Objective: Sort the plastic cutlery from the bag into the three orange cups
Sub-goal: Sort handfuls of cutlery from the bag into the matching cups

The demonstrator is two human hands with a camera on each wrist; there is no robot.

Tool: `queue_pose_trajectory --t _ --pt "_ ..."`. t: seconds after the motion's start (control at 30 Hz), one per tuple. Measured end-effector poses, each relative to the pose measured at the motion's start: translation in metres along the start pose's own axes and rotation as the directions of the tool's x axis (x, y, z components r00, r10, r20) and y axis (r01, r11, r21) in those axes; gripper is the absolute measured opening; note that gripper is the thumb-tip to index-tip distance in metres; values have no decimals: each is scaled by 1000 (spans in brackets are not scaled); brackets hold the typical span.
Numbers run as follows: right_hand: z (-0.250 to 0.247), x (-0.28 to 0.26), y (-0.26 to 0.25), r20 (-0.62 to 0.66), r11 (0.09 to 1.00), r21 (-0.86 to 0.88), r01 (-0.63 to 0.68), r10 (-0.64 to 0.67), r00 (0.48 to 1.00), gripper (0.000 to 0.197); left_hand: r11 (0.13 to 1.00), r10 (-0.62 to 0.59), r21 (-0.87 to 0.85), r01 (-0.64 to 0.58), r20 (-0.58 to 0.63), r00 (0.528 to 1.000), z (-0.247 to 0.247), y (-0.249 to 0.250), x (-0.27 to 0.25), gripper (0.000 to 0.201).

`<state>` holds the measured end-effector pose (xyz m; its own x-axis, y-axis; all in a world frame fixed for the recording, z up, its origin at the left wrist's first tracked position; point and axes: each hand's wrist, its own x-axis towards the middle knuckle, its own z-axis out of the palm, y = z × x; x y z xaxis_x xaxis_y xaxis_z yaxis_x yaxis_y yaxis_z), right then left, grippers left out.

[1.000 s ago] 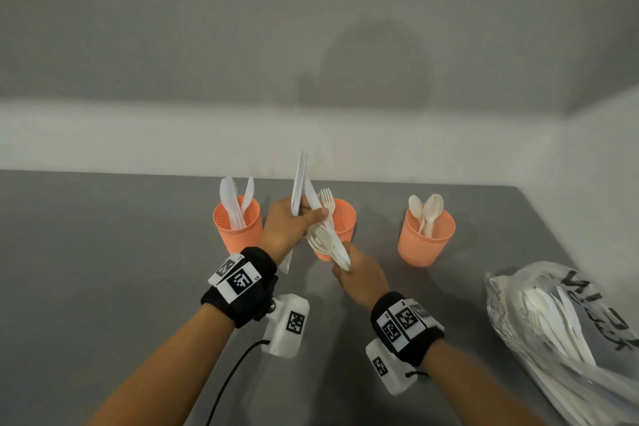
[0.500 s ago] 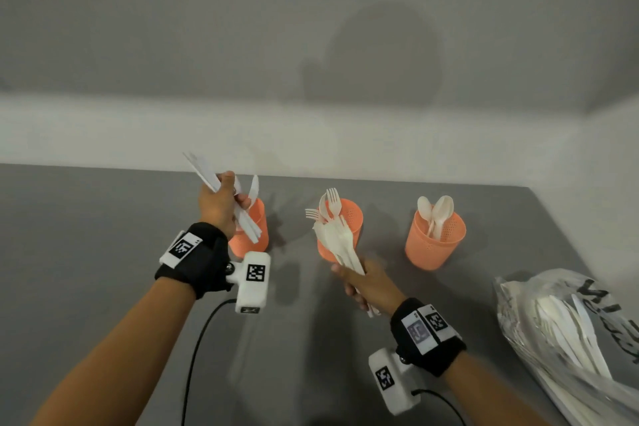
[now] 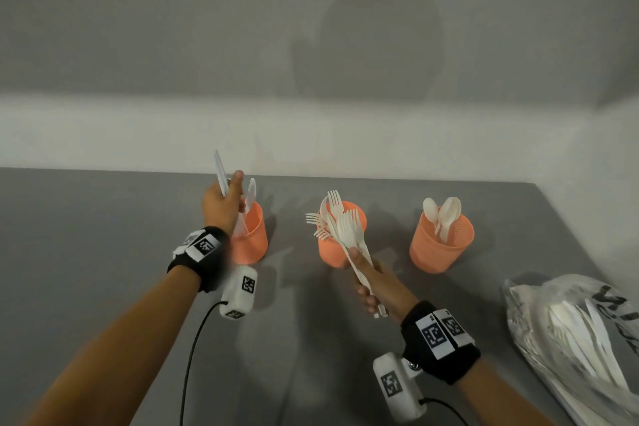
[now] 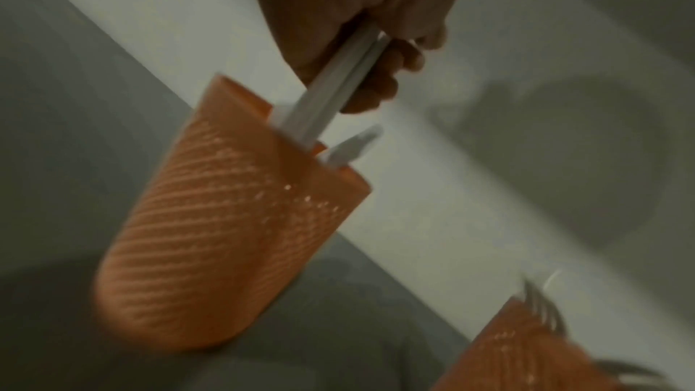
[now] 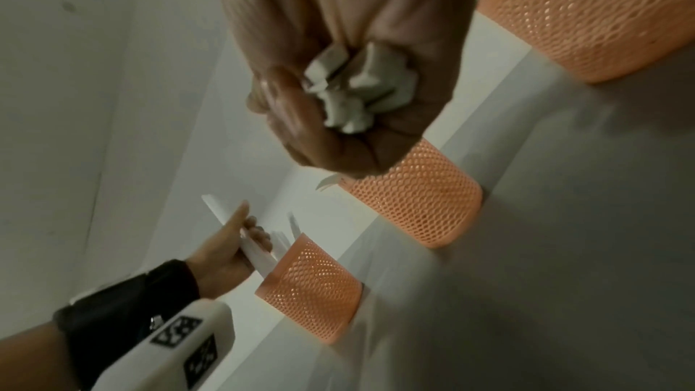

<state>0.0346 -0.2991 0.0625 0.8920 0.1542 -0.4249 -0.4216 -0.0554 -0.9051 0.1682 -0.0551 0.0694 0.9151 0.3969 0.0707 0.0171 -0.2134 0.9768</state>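
Three orange mesh cups stand in a row on the grey table (image 3: 86,252). My left hand (image 3: 223,204) grips a few white knives (image 3: 220,173) nearly upright, their lower ends inside the left cup (image 3: 250,239), which holds other knives. The left wrist view shows the knives (image 4: 338,85) entering that cup (image 4: 225,234). My right hand (image 3: 371,280) grips a bunch of white forks (image 3: 345,232) by the handles, tines up, in front of the middle cup (image 3: 333,252) with forks. The handle ends (image 5: 357,91) poke from my fist. The right cup (image 3: 441,245) holds spoons (image 3: 446,214).
A clear plastic bag (image 3: 581,339) with several more white pieces lies at the right edge of the table. A wall runs close behind the cups. Cables trail from both wrist cameras over the near table.
My left hand carried the knives away from the right hand to the left cup, then tipped them upright and lowered their ends into it. The right hand kept the forks and drew back slightly.
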Motion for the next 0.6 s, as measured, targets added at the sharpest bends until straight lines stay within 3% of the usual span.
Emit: queue_pose_trajectory --t 0.13,0.3,0.37,0.43,0.5,0.6 --pt "2 2 2 -4 999 35 -9 9 1000 41 988 72 137 -77 35 997 -1 -21 -6 20" --pt "5 1 4 -6 998 61 13 -13 1000 36 921 272 300 -248 -37 962 -6 -16 -13 35" --pt "5 0 3 -11 996 89 29 -28 1000 28 891 393 286 -352 -97 915 -6 -6 -25 33" --pt "6 -1 4 -24 992 116 41 -38 999 25 898 427 169 -406 -121 896 -1 7 -45 20" --pt "8 -2 4 -51 993 101 65 -60 997 24 923 385 37 -383 -43 922 8 17 -70 3" --pt "12 -1 7 -162 989 -30 146 -149 975 19 968 241 11 -252 263 934 31 14 -106 12"
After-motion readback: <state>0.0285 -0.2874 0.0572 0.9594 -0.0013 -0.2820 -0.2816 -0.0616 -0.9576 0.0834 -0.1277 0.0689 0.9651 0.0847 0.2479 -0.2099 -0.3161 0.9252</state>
